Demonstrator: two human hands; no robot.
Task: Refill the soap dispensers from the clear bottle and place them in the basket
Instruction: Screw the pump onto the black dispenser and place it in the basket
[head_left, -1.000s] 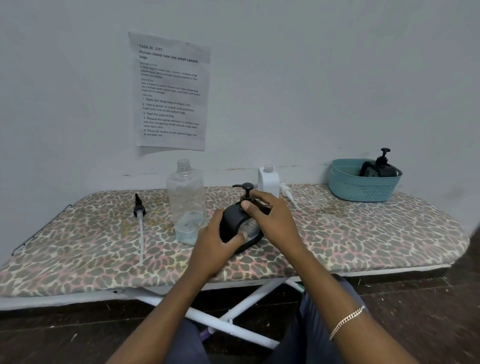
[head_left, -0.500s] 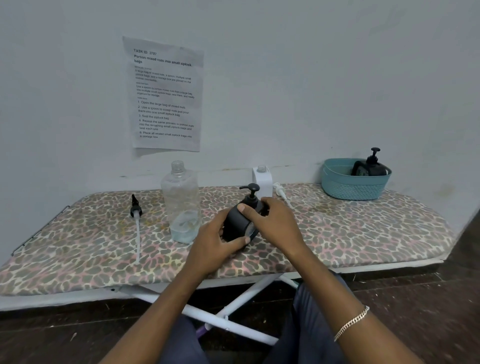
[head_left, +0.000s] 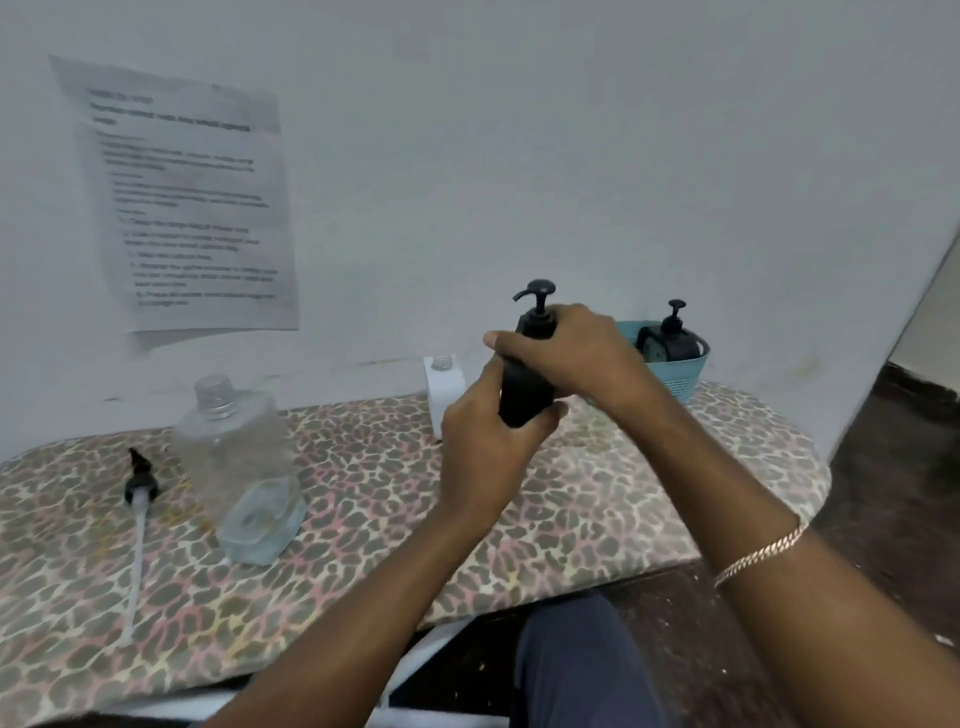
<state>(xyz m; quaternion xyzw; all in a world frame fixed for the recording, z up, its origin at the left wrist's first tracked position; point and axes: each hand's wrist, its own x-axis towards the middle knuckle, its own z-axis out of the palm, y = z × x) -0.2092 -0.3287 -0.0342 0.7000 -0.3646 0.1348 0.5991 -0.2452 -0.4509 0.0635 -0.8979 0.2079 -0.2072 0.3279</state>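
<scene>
Closest to you, a chain bracelet (head_left: 759, 553) sits on your right wrist. The leopard-print surface (head_left: 374, 499) spreads out beyond it. At its left a loose pump (head_left: 139, 480) lies flat, its pale tube running toward you. Just right of it stands the clear bottle (head_left: 236, 467), uncapped, with a little liquid at the bottom.

Further in, your hands are together on one black soap dispenser (head_left: 522, 395), held above the surface and close to upright. Your left hand (head_left: 485, 447) grips its lower body from below. Your right hand (head_left: 579, 356) wraps its shoulder just under the pump head (head_left: 540, 293), thumb stretched across the front.

Behind your left hand a white dispenser (head_left: 441, 387) stands open-necked near the wall, partly hidden. At the far right end rests the teal basket (head_left: 678, 384), a second black dispenser (head_left: 674, 343) upright inside it. On the wall hangs a printed sheet (head_left: 182, 197), too blurred to read.
</scene>
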